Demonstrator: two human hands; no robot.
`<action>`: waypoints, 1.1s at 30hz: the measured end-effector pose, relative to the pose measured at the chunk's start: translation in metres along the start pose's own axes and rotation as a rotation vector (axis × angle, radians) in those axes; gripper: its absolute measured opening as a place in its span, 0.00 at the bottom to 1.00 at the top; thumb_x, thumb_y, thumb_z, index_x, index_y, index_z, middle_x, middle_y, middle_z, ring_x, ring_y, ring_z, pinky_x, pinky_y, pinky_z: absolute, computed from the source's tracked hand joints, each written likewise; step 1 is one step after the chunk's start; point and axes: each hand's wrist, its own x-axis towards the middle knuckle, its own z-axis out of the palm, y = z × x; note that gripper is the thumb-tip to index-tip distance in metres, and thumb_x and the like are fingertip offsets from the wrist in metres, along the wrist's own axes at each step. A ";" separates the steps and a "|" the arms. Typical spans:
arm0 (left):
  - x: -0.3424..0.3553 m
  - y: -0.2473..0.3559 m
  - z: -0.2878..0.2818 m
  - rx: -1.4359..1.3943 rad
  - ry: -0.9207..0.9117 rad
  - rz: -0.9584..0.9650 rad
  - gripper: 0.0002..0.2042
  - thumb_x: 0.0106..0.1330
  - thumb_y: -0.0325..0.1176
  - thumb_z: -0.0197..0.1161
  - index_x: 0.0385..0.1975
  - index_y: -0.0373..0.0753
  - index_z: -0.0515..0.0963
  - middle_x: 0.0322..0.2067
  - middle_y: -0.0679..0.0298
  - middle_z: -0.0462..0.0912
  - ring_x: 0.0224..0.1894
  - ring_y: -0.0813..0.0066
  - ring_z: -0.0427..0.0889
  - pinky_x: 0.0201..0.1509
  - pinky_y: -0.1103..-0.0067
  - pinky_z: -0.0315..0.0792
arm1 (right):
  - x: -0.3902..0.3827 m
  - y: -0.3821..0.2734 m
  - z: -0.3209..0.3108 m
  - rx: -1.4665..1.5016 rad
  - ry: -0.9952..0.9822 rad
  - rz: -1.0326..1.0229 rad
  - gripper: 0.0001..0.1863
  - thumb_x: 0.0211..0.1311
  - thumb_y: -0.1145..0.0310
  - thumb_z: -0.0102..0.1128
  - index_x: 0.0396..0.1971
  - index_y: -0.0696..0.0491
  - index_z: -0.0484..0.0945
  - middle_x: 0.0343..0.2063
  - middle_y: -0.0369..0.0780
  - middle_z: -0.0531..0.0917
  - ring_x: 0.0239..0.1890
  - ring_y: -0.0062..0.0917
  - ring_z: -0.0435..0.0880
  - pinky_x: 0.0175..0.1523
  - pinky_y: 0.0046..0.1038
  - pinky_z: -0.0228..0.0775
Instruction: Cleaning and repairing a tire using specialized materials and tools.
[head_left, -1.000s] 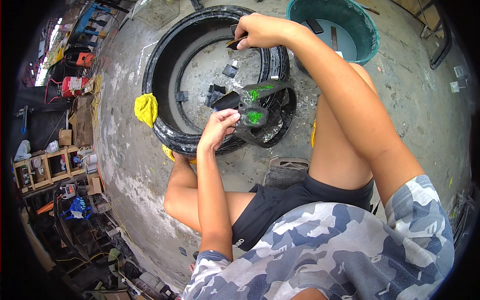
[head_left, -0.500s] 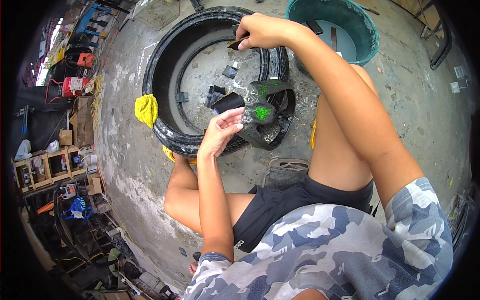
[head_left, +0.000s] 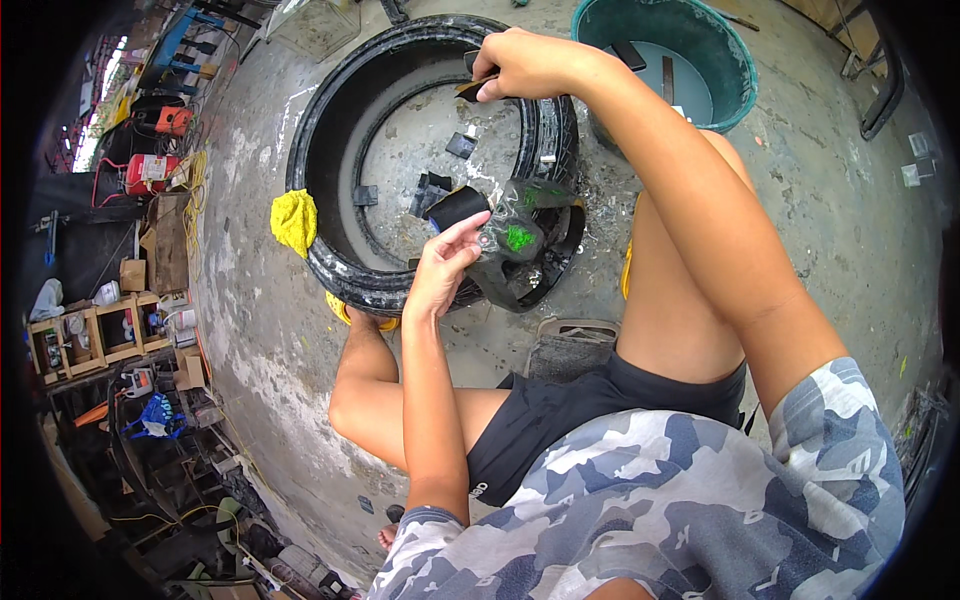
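Note:
My right hand (head_left: 515, 65) is closed on a dark flat piece (head_left: 472, 90) above the far side of a large black tyre (head_left: 330, 130) lying on the floor. My left hand (head_left: 447, 260) has its index finger stretched and thumb apart, touching the left edge of a black moulded part (head_left: 525, 255) with green patches, which rests tilted over the tyre's near right side. Small dark pieces (head_left: 460, 145) lie within the tyre's ring, and a curved black piece (head_left: 455, 208) is beside my left fingertips. A yellow cloth (head_left: 293, 222) hangs on the tyre's left rim.
A green tub (head_left: 740, 70) holding greyish liquid and dark strips stands at upper right. A dark grey object (head_left: 570, 345) lies between my legs. At left are tools, a red machine (head_left: 150, 172), yellow cords and wooden shelving (head_left: 95, 335), all on or along the concrete floor (head_left: 245, 330).
The black moulded part has shifted and tilted downward. My left fingers have loosened from their pinch and the index has straightened. My right hand is nearly still.

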 end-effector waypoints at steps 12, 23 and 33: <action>0.004 -0.006 0.001 0.033 0.079 0.049 0.17 0.66 0.21 0.63 0.56 0.31 0.78 0.48 0.63 0.83 0.49 0.80 0.79 0.58 0.82 0.71 | -0.001 0.000 -0.001 -0.011 0.000 -0.012 0.18 0.58 0.63 0.69 0.44 0.60 0.84 0.39 0.50 0.87 0.45 0.40 0.86 0.52 0.35 0.76; 0.006 -0.011 0.003 0.126 0.085 0.055 0.14 0.66 0.23 0.64 0.52 0.33 0.81 0.44 0.67 0.84 0.45 0.85 0.79 0.54 0.85 0.71 | 0.000 0.000 0.001 -0.027 -0.004 -0.025 0.18 0.58 0.64 0.69 0.44 0.60 0.84 0.39 0.51 0.87 0.45 0.42 0.86 0.53 0.36 0.76; 0.007 -0.011 0.017 0.154 0.090 0.110 0.13 0.66 0.23 0.65 0.49 0.32 0.82 0.42 0.67 0.85 0.43 0.85 0.79 0.50 0.85 0.73 | 0.002 0.005 0.004 -0.029 0.025 -0.040 0.20 0.57 0.61 0.70 0.45 0.58 0.84 0.38 0.50 0.87 0.43 0.39 0.87 0.51 0.36 0.77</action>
